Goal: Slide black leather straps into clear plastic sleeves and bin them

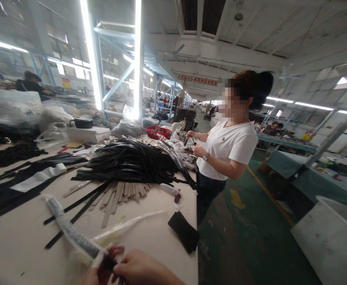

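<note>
At the bottom edge my left hand [94,271] is closed around a dark belt in a clear plastic sleeve [74,235], which stretches up and left over the table [149,233]. My right hand [143,267] pinches the belt's black end, close against the left hand; its fingertips are partly hidden. Another strip of clear plastic [132,222] trails right from the hands. Beyond them lies a big heap of black belts [132,158], with pale brown strips [114,202] fanned out under it. A flat black piece [183,231] rests by the table's right edge.
Across the table's right corner a co-worker in a white shirt [233,140] holds a small strip. A red basket [158,132], a white box [88,134] and plastic bags [11,109] stand at the back. A pale bin [325,241] is on the floor at right.
</note>
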### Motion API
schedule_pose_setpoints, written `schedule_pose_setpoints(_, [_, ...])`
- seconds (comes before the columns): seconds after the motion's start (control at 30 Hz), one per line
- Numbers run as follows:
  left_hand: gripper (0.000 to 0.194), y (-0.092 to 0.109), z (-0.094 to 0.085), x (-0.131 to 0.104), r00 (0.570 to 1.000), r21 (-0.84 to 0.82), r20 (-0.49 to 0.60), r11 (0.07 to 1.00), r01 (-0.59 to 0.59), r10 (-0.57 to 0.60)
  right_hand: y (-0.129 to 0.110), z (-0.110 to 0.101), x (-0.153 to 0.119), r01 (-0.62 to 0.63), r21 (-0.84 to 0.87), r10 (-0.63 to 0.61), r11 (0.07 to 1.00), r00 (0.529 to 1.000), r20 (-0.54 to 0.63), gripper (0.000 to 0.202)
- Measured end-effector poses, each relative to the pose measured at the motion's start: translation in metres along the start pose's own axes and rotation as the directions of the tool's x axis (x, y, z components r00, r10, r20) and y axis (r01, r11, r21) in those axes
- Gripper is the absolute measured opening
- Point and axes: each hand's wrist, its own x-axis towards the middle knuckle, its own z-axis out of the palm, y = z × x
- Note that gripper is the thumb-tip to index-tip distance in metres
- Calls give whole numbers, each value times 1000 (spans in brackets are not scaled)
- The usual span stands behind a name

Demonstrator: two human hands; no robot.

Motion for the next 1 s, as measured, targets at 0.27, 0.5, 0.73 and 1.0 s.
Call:
schedule_pose_setpoints(0.27, [23, -27, -3, -21, 988, -67, 74, 988, 137, -132, 24, 3, -2, 101, -199, -150, 975, 957, -249, 32])
schedule_pose_setpoints(0.5, [26, -34, -7, -15, 985, -84, 126, 988, 131, -120, 49, 6, -12, 121, -110, -146, 987, 955, -258, 38])
schedule_pose_setpoints(0.73, [30, -55, -9, -22, 982, -39, 129, 989, 142, -136, 67, 10, -21, 209, -95, -228, 973, 928, -293, 44])
schedule_pose_setpoints(1.0, [34, -64, -5, -35, 993, 35, 87, 996, 80, -83, 73, 17, -26, 215, -75, -228, 974, 906, -357, 57])
